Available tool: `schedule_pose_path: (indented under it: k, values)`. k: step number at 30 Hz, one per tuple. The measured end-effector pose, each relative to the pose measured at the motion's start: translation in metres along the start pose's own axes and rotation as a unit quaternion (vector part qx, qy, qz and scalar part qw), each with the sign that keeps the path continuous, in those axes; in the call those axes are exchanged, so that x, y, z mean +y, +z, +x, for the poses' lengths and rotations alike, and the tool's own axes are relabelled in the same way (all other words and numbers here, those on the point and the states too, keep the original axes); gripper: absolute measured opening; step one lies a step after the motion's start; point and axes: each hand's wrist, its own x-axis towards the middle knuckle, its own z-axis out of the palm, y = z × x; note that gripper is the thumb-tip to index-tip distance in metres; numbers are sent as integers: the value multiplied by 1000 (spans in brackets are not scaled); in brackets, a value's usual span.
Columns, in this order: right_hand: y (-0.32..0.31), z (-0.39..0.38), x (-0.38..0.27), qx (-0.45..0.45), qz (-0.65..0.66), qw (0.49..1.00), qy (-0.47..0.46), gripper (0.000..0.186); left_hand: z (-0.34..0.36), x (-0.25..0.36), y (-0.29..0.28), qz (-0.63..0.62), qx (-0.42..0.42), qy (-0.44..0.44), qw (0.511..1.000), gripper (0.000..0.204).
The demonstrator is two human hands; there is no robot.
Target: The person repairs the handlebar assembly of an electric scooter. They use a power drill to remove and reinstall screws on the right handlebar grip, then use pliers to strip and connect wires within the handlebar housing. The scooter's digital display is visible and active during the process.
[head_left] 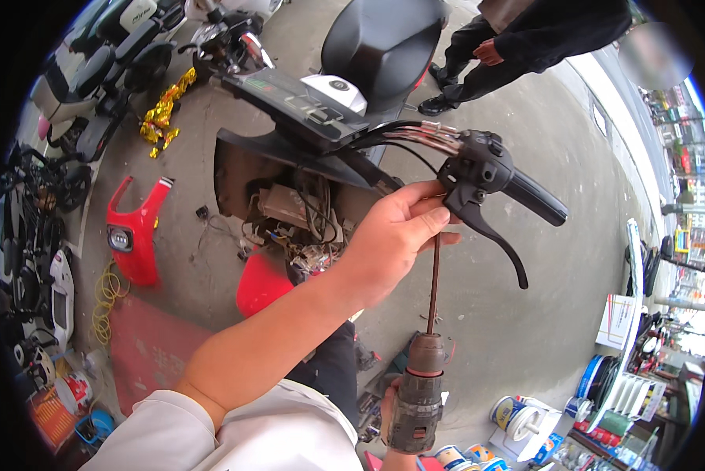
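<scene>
My left hand (403,228) reaches up to the underside of the handlebar's brake lever (490,235), thumb and fingers pinched together beside its bracket. What lies between the fingertips is hidden. Below, my right hand (388,407) grips a dark, semi-transparent power screwdriver (418,400), mostly behind its body. From the chuck a long thin screwdriver bit (434,290) rises to the left fingers, which cover its tip. The black handlebar grip (537,196) points right, next to a switch housing (482,161) with cables running left.
The electric scooter has its front opened, with exposed wiring (309,212), a dashboard (297,102) and a black seat (380,39). A red front panel (139,235) lies at left. Another person (517,47) stands at the far side. Cable spools (517,420) stand lower right; parked scooters line the left.
</scene>
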Motion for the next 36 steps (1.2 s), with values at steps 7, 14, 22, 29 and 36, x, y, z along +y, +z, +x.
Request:
schedule_pose_path:
  k: [7, 14, 22, 29, 36]
  values:
    - [44, 24, -3, 61, 472, 842, 255, 17, 10, 4, -11, -150, 22, -38, 988, 39]
    - [47, 46, -26, 119, 517, 794, 298, 24, 13, 7, -13, -99, -12, -52, 994, 38]
    - [35, 54, -21, 94, 371, 891, 245, 32, 26, 16, -16, -53, 32, -73, 995, 31]
    - [41, 59, -12, 74, 377, 915, 123, 39, 24, 20, -16, 19, 43, -48, 998, 26]
    - [52, 94, -100, 136, 533, 790, 270, 45, 29, 2, -17, -40, 51, -31, 997, 27]
